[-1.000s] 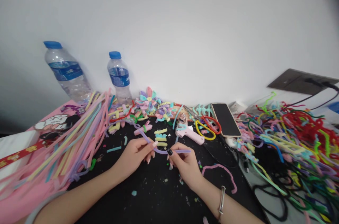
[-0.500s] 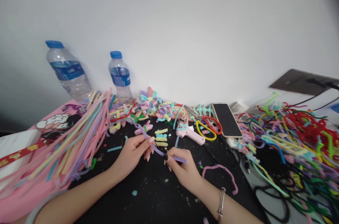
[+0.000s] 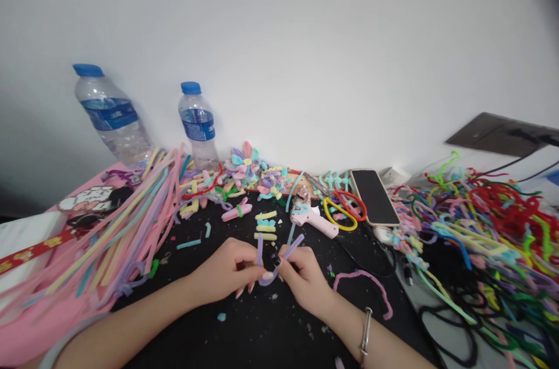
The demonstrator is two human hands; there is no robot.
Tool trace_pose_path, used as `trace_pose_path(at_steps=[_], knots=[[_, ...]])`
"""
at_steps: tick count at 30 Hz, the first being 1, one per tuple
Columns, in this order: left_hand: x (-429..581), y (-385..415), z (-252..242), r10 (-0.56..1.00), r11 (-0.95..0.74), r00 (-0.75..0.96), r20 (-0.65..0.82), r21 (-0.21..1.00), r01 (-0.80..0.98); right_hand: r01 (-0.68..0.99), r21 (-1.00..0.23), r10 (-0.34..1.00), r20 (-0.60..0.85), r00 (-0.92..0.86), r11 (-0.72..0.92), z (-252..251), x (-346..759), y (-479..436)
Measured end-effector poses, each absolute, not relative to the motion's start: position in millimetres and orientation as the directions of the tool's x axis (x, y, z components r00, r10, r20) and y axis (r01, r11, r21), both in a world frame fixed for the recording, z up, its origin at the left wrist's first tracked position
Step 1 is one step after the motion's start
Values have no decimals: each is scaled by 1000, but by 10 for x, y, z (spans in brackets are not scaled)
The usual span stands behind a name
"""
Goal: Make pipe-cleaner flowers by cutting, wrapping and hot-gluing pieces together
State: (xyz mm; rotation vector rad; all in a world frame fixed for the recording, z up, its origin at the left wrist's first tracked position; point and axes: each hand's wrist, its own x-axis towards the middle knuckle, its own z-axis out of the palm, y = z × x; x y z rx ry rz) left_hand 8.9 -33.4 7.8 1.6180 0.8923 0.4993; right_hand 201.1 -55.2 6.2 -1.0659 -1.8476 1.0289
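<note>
A purple pipe cleaner [image 3: 268,282] is bent into a U shape between my hands, both ends pointing up. My left hand [image 3: 231,267] pinches it at the left of the bend. On the other side, thumb and fingers of my right hand [image 3: 305,276] are closed on it. Just beyond the hands lie short yellow and blue pipe cleaner pieces [image 3: 266,228] in a row. A pink bundle [image 3: 237,210] tied with green rests to their left, and a pale pink glue gun [image 3: 314,220] to their right.
Scissors [image 3: 345,210] with red and yellow handles lie beside a phone [image 3: 374,197]. Two water bottles [image 3: 198,124] stand against the wall. Long pipe cleaners [image 3: 126,217] are heaped at left, a colourful tangle [image 3: 493,229] at right. A pink curved strand [image 3: 367,276] lies near my right wrist.
The purple pipe cleaner, held nearly straight before, is now folded into a U. My left hand has moved down and right, closer to my right hand.
</note>
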Motion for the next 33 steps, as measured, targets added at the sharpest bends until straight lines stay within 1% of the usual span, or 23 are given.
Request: trace_pose_path(at_steps=[4, 7, 13, 16, 19, 21, 23, 26, 28, 30, 33], knots=[[101, -367, 87, 681, -25, 704, -201, 954, 298, 300, -880, 864, 206, -460, 370, 71, 2011, -570], [108, -377, 111, 622, -45, 752, -216, 950, 310, 298, -875, 837, 192, -513, 383, 71, 2012, -577], [109, -381, 149, 541, -207, 835, -102, 946, 250, 247, -890, 810, 196, -552, 384, 91, 2011, -574], [99, -386, 144, 507, -223, 856, -100, 944, 243, 240, -895, 811, 194, -551, 377, 103, 2008, -572], [93, -389, 139, 477, -226, 872, -115, 942, 248, 275, -889, 827, 175, -535, 366, 109, 2004, -580], [100, -387, 140, 488, -252, 867, -102, 934, 252, 309, -877, 850, 182, -493, 368, 103, 2002, -589], [117, -384, 141, 559, -284, 827, -65, 921, 265, 337, -870, 894, 219, -392, 361, 87, 2001, -596], [145, -383, 131, 708, -216, 703, -68, 926, 308, 348, -888, 951, 257, -170, 302, 53, 1999, -594], [153, -386, 109, 778, -185, 625, -66, 926, 329, 330, -909, 967, 242, -80, 255, 32, 1998, -590], [144, -389, 71, 818, -281, 575, 37, 896, 343, 308, -925, 975, 217, -48, 221, 16, 1995, -587], [109, -379, 5, 783, -538, 545, 301, 767, 349, 265, -946, 983, 180, -48, 186, -3, 1992, -584]])
